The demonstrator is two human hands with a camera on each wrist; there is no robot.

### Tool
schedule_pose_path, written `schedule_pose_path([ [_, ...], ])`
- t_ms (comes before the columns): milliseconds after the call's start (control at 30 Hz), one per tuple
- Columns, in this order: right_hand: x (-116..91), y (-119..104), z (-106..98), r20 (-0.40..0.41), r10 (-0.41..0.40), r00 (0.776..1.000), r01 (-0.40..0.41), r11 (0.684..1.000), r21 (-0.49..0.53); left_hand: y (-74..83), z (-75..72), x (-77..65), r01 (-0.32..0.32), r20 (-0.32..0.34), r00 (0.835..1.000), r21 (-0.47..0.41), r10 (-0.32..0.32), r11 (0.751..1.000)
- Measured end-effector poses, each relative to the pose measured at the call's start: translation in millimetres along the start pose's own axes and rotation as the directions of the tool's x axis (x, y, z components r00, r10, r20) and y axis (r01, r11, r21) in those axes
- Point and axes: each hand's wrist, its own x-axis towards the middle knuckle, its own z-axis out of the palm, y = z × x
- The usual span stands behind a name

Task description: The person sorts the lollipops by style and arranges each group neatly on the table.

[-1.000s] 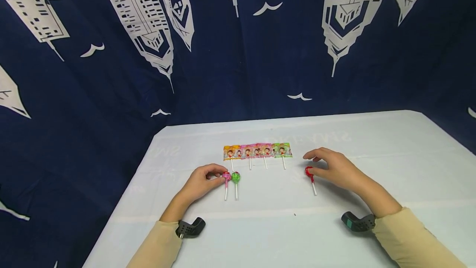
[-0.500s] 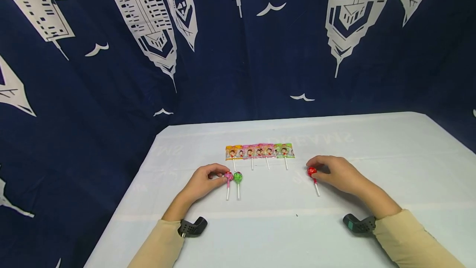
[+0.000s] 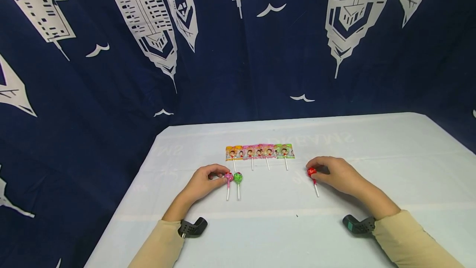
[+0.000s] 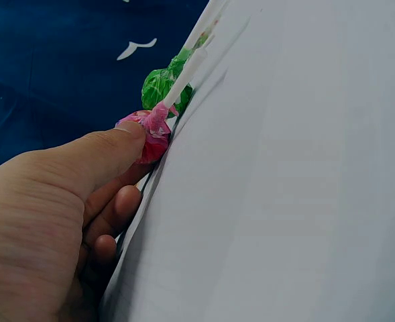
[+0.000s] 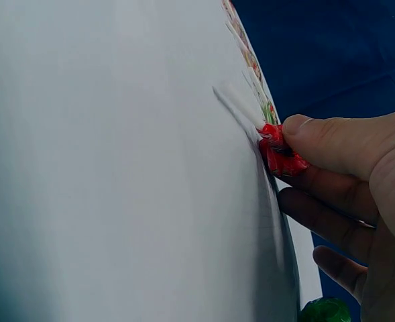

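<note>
My left hand (image 3: 202,183) pinches the head of a pink-wrapped lollipop (image 3: 228,176) between thumb and fingers. Right beside it on the table lies a green-wrapped lollipop (image 3: 238,178), its stick towards me. In the left wrist view the thumb presses on the pink wrapper (image 4: 155,137). Further right, my right hand (image 3: 341,175) pinches a red-wrapped lollipop (image 3: 312,172) by its head, the white stick pointing towards me. The right wrist view shows thumb and forefinger on the red wrapper (image 5: 281,155), with the other fingers spread below.
Behind the hands, several flat lollipops in orange, pink and green packets (image 3: 259,151) lie in a row on the white-covered table (image 3: 267,235). A green wrapped ball (image 5: 326,310) shows at the right wrist view's bottom edge. A dark blue printed curtain (image 3: 238,61) hangs behind.
My right hand's fingers have closed in around the red lollipop's head, having been raised beside it. The left hand keeps its place on the pink one. The view shifted slightly.
</note>
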Motion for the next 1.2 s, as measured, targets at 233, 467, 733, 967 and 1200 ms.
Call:
schedule_pose_path([
  [233,-0.5,0.8,0.4,-0.003,-0.014,1.0,0.014,1.0,0.008,-0.7,0.5,0.2,-0.003,-0.001,1.0,-0.002,0.003,1.0],
  [467,-1.2,0.2,0.4,-0.014,-0.036,0.999,0.036,0.999,0.003,-1.0,1.2,0.7,-0.005,0.001,1.0,-0.004,0.005,1.0],
  [733,2.6,-6.6,-0.3,-0.036,-0.12,0.992,0.121,0.992,0.024,-2.1,0.4,1.0,-0.009,-0.001,1.0,-0.006,0.009,1.0],
  [967,12.4,-16.6,6.3,-0.031,-0.177,0.984,0.179,0.982,0.063,-2.2,-0.1,0.4,-0.009,-0.006,1.0,0.0,0.009,1.0],
  [1200,19.9,-34.3,16.7,0.045,-0.193,0.98,0.185,0.974,0.131,-2.9,0.6,0.4,-0.012,-0.006,1.0,-0.007,0.012,1.0],
])
